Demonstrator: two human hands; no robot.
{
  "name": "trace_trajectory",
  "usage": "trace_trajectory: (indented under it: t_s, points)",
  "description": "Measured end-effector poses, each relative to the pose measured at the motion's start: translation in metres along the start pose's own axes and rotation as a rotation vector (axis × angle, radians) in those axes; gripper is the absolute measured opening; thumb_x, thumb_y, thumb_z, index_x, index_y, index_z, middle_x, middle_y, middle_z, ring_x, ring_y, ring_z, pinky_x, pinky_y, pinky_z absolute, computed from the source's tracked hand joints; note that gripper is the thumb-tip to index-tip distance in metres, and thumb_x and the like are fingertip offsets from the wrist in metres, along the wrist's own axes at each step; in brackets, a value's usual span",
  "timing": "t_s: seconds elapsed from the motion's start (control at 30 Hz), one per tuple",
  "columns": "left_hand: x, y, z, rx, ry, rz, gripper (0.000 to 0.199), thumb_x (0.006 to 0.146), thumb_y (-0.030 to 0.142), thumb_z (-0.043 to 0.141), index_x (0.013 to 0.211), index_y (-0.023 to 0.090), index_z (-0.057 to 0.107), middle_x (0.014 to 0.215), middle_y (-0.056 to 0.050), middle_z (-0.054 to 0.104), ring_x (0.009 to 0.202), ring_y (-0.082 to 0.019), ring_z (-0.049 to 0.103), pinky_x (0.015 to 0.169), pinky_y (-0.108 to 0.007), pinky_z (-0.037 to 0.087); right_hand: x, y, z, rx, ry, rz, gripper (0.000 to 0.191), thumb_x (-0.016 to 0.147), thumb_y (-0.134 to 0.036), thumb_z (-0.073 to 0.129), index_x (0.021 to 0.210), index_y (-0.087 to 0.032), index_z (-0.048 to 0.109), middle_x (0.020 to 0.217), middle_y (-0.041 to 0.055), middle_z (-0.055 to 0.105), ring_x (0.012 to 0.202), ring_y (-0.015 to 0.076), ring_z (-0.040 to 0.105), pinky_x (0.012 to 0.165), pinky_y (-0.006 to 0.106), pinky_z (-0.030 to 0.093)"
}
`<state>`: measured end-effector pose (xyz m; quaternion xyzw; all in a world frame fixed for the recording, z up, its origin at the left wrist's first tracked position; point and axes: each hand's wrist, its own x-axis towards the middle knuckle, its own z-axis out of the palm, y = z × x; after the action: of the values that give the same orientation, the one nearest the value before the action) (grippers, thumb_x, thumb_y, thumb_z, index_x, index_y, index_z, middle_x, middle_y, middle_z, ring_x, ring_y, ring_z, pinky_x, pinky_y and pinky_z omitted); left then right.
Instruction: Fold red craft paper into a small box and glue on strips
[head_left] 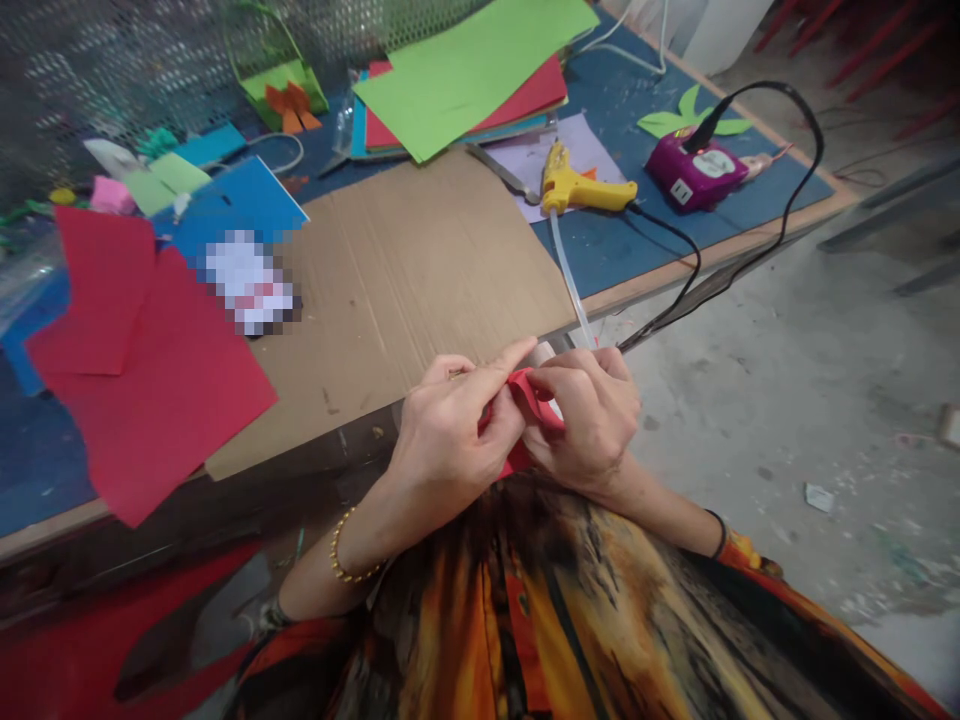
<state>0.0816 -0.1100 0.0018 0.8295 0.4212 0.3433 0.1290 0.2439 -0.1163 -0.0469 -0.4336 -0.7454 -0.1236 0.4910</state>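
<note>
L hand [457, 415] & R hand [589, 415] meet just below ctr of frame, fingers closed, pinching a small curled red paper piece [538, 402] btwn them; it's partly hidden by the fingers, in front of the near edge of the table [45, 465]. Gold bead bracelet [346, 548] on L wrist. Cardboard sheet [420, 260] lies flat on the table, mid-frame, w/ big red sheets [172, 400] overlapping its L end. Upper R of ctr: yellow glue gun [592, 192] on a lilac sheet [600, 145], clear glue stick [568, 270] running down twd the R hand. Purple power socket box [694, 170] near it, upper R, w/ green leaf cutouts [688, 102] just behind. Top ctr: stacked colored paper, lime sheet [480, 75] uppermost. Upper L: green paper basket [281, 85] w/ orange bow [291, 107].
</note>
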Motion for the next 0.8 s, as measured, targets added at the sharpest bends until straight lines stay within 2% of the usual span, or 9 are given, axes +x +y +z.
trace_trajectory:
  t_s: [0.23,0.37,0.47,0.57,0.63,0.8]
  points:
    - [-0.001,0.001,0.002,0.016,-0.008,0.019,0.044,0.1,0.013,0.051,0.136,0.021,0.074,0.074,0.003,0.076,0.064,-0.011,0.065,0.091,-0.027,0.06,0.0,0.001,0.0,0.046,-0.01,0.024,0.008,0.094,-0.017,0.056,0.091,-0.024,0.054,0.071,-0.0011,0.06,0.064,0.0181,0.054,0.065,0.036,0.039]
    - [0.0,0.001,0.0,0.001,-0.06,-0.005,0.046,0.101,0.014,0.05,0.141,0.021,0.071,0.076,0.003,0.077,0.067,-0.011,0.066,0.09,-0.025,0.059,0.0,-0.002,-0.003,0.078,-0.074,0.049,0.008,0.094,-0.016,0.055,0.091,-0.023,0.057,0.073,0.0005,0.061,0.066,0.0179,0.055,0.064,0.033,0.044]
    - [0.0,-0.003,-0.003,-0.012,-0.07,-0.031,0.047,0.102,0.015,0.049,0.144,0.018,0.07,0.078,0.001,0.077,0.07,-0.012,0.066,0.086,-0.024,0.06,0.003,-0.005,-0.01,0.137,-0.128,0.107,0.005,0.095,-0.019,0.06,0.099,-0.019,0.062,0.082,0.0037,0.066,0.069,0.0172,0.058,0.062,0.032,0.047]
    - [0.001,-0.01,-0.008,-0.041,-0.087,-0.034,0.048,0.102,0.015,0.047,0.145,0.014,0.068,0.08,0.0,0.076,0.075,-0.013,0.068,0.082,-0.023,0.059,0.007,-0.007,-0.019,0.292,-0.212,0.154,0.017,0.097,-0.024,0.062,0.112,-0.016,0.064,0.092,0.0073,0.071,0.072,0.0169,0.06,0.063,0.032,0.051]
    - [0.003,-0.012,-0.012,-0.077,-0.116,-0.048,0.049,0.103,0.015,0.046,0.147,0.016,0.067,0.084,0.0,0.077,0.079,-0.013,0.069,0.081,-0.023,0.059,0.009,-0.007,-0.022,0.355,-0.25,0.179,0.017,0.101,-0.025,0.06,0.115,-0.016,0.065,0.094,0.0081,0.072,0.074,0.0168,0.062,0.065,0.032,0.054]
    - [0.007,-0.013,-0.019,-0.165,-0.19,-0.089,0.047,0.104,0.019,0.048,0.147,0.02,0.067,0.087,-0.001,0.079,0.074,-0.013,0.066,0.079,-0.026,0.059,0.009,-0.005,-0.018,0.265,-0.203,0.184,0.013,0.104,-0.012,0.055,0.099,-0.018,0.066,0.083,0.0038,0.071,0.068,0.0132,0.063,0.061,0.026,0.051]
